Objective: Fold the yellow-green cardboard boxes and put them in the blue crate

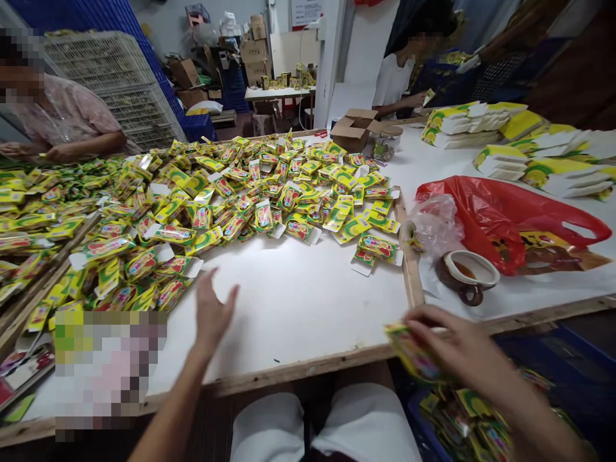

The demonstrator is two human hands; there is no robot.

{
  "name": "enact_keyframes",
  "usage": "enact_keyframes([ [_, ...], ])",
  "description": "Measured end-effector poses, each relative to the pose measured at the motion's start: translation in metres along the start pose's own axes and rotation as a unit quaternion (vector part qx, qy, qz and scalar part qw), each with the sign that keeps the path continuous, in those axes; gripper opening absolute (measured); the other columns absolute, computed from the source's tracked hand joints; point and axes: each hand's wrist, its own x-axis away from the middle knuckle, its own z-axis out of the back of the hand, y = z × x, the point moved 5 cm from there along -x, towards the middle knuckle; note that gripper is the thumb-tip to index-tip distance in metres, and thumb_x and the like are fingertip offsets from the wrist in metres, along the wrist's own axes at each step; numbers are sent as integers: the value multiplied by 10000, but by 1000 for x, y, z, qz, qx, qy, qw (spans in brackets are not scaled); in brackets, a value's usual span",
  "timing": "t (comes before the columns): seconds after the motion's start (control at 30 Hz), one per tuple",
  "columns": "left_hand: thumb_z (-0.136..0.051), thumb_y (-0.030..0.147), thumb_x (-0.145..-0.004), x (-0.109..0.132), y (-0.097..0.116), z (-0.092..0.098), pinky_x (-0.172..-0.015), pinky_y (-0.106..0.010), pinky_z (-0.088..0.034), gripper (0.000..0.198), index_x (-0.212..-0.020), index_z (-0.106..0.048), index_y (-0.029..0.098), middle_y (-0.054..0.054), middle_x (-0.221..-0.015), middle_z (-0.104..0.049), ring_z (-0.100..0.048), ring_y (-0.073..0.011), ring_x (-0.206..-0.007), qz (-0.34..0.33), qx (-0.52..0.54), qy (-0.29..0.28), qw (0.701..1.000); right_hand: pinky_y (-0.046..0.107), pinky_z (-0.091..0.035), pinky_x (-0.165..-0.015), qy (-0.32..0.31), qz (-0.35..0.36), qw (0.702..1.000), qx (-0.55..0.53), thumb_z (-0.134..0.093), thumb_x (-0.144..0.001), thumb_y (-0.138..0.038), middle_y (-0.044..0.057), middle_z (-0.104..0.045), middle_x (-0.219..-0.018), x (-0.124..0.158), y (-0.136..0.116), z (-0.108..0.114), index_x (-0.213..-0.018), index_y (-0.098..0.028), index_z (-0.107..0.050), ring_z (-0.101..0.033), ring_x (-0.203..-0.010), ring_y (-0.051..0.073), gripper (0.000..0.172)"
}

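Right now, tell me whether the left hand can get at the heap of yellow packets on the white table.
Probably yes: the left hand hovers open over bare table, the heap of packets just ahead, nothing between.

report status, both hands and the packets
Left hand open above white tabletop. Right hand grips blurred yellow-green printed packet at table edge. Heap of yellow-green card packets ahead of left hand, nothing between.

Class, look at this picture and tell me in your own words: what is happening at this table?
A seated person works at a white table. The right hand grips a handful of packets at the table's near edge, above a blue crate holding more. The left hand hovers open over bare tabletop, beside a large pile of yellow-green packets. A co-worker is at the far left.
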Motion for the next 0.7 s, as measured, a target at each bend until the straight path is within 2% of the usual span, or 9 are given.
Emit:
enact_keyframes([
  [0.07, -578, 274, -782, -36, -37, 23, -1019, -554, -279, 599, -1316, -367, 104, -225, -1351, -405, -331, -389, -1275, -1, -158, 29, 987, 382, -488, -709, 64, -17, 993, 94, -601, -732, -482, 102, -700, -881, 17, 23, 47, -788, -270, -690, -642, -813, 284, 237],
  [0.13, -595, 257, -751, -64, -65, 33, -975, -549, -319, 576, -1275, -418, 99, -229, -1326, -425, -353, -413, -1245, -10, -255, -25, 966, 369, -496, -663, 90, -43, 988, 115, -588, -739, -497, 118, -690, -978, 28, 33, 65, -849, -290, -686, -642, -852, 287, 254],
  [0.2, -558, 251, -767, -80, -78, 36, -906, -488, -390, 439, -1176, -509, 97, -201, -1229, -518, -437, -392, -1173, -29, -297, -77, 951, 340, -505, -629, 77, -56, 992, 79, -560, -771, -500, 102, -690, -999, 29, 26, 52, -898, -285, -672, -648, -853, 274, 274],
  [0.27, -485, 244, -815, -87, -75, 38, -831, -432, -431, 308, -1071, -574, 99, -166, -1099, -603, -527, -352, -1065, -40, -303, -86, 948, 328, -514, -684, 51, -40, 998, 20, -544, -800, -486, 82, -699, -943, 23, 5, 20, -888, -251, -664, -645, -863, 262, 279],
  [0.4, -429, 281, -874, -73, -32, 40, -748, -369, -447, 265, -985, -614, 127, -122, -920, -665, -617, -273, -845, -41, -277, -30, 960, 327, -499, -790, 30, 13, 994, -109, -493, -877, -379, 72, -680, -890, 3, -43, -54, -873, -207, -636, -624, -889, 233, 224],
  [0.5, -474, 346, -870, -32, 26, 27, -647, -277, -451, 226, -923, -605, 170, -45, -785, -655, -605, -172, -640, -51, -209, -17, 977, 347, -477, -865, 25, 84, 980, -178, -515, -873, -284, 84, -632, -1059, -5, -76, -104, -980, -212, -610, -577, -1023, 232, 160],
  [0.57, -515, 322, -854, 4, 65, 10, -588, -236, -445, 166, -852, -590, 173, -18, -742, -629, -574, -133, -585, -50, -28, -52, 997, 366, -447, -930, 15, 120, 972, -203, -588, -823, -247, 95, -550, -1222, -9, -91, -131, -1141, -222, -540, -504, -1147, 243, 322],
  [0.63, -517, 312, -862, 37, 96, -10, -565, -218, -445, 151, -815, -579, 182, -1, -703, -596, -556, -121, -581, -38, 114, -108, 987, 374, -432, -956, 18, 126, 967, -220, -625, -795, -233, 100, -523, -1259, -13, -96, -148, -1232, -223, -464, -491, -1165, 243, 465],
  [0.7, -524, 300, -867, 59, 113, -25, -625, -227, -463, 122, -872, -584, 194, -14, -794, -607, -569, -125, -662, -30, 201, -150, 968, 367, -435, -947, 16, 114, 964, -241, -593, -826, -243, 91, -564, -1202, -18, -92, -154, -1216, -220, -473, -536, -1105, 231, 408],
])
